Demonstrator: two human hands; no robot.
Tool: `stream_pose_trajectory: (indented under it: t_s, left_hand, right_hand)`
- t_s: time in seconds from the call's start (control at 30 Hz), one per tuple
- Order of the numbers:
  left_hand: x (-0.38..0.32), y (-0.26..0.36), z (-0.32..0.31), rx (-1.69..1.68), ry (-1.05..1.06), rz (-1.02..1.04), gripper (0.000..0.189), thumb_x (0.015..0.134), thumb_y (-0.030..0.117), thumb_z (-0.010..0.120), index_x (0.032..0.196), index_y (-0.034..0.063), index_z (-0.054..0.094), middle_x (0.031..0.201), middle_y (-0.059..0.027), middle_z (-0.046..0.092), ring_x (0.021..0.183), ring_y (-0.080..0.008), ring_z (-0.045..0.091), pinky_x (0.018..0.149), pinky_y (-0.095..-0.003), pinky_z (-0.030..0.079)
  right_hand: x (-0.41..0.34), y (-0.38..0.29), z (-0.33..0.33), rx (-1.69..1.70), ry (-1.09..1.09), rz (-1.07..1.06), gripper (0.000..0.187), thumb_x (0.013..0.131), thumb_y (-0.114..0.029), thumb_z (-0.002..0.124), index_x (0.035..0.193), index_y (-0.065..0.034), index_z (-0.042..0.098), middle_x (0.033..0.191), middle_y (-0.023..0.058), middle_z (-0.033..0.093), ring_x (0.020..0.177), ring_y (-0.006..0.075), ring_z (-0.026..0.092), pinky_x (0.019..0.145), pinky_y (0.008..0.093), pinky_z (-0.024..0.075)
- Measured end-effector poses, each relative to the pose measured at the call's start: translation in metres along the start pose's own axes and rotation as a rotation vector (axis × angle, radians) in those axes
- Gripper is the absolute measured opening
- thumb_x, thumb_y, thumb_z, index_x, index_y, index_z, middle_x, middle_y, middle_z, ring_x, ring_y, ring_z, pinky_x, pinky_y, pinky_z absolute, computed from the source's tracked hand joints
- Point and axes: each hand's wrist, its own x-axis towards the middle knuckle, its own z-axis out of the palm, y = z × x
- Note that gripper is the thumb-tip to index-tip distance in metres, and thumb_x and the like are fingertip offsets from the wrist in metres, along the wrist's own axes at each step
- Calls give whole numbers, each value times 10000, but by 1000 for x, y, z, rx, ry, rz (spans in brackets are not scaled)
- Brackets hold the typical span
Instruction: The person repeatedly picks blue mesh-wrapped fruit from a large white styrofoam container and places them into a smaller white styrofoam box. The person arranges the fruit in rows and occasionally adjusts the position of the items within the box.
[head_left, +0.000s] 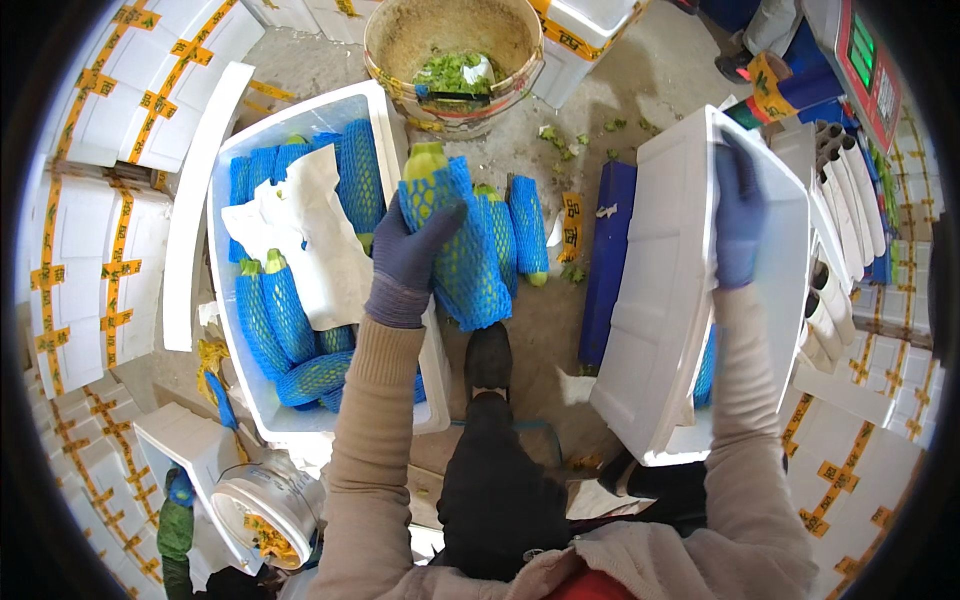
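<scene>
My left hand (412, 255), in a dark blue knit glove, grips a green zucchini in blue foam netting (457, 247). It is held beside the right wall of a white foam box (436, 360), where more netted zucchini (289, 315) lie partly under a torn white paper sheet (322, 240). My right hand (739, 214), gloved and blurred, is at the upper part of a second white foam box (652, 277), over its near wall; whether its fingers grip anything is unclear. Blue netting shows low inside that box. More netted zucchini (529, 229) lie on the floor between the boxes.
A dirty bucket (454, 112) with green scraps stands beyond the boxes. A long blue object (607, 262) lies against the right box. White foam boxes with yellow tape (105, 270) are stacked around. A digital scale (862, 67) is at upper right, near another person's leg (772, 30).
</scene>
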Motion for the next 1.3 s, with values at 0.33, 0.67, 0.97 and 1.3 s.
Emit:
stream_pose_trajectory:
  t_s: [0.33,0.67,0.97,1.3]
  left_hand:
    - [23,-21,2,353,56,178,690,829,284,738,1374,-9,432,1269,-172,530,1144,-225,551,975,-323,450]
    - [-65,26,-81,255,491,283,289,919,18,585,1202,-42,595,1213,-135,618,1102,-183,585,964,-292,462]
    - [-66,14,-82,160,365,243,292,977,88,516,1224,-62,559,1207,-166,598,1089,-265,617,937,-389,542]
    - [-45,14,92,584,-459,17,710,717,112,817,1315,17,446,1111,-96,659,1023,-206,642,890,-323,521]
  right_hand:
    - [-82,-84,222,676,-473,710,831,654,-291,875,1289,32,448,1154,136,628,1019,191,624,866,304,524]
    - [-64,-66,271,446,-285,646,580,719,-251,806,1159,33,555,999,118,666,816,185,655,707,322,547]
    - [-67,-68,245,928,-482,1059,480,779,-191,764,1167,10,562,998,145,657,796,244,671,673,364,576]
    - [-54,-145,-10,-679,-651,-642,872,637,-177,794,1425,-201,422,1391,128,466,1348,287,398,1103,512,312]
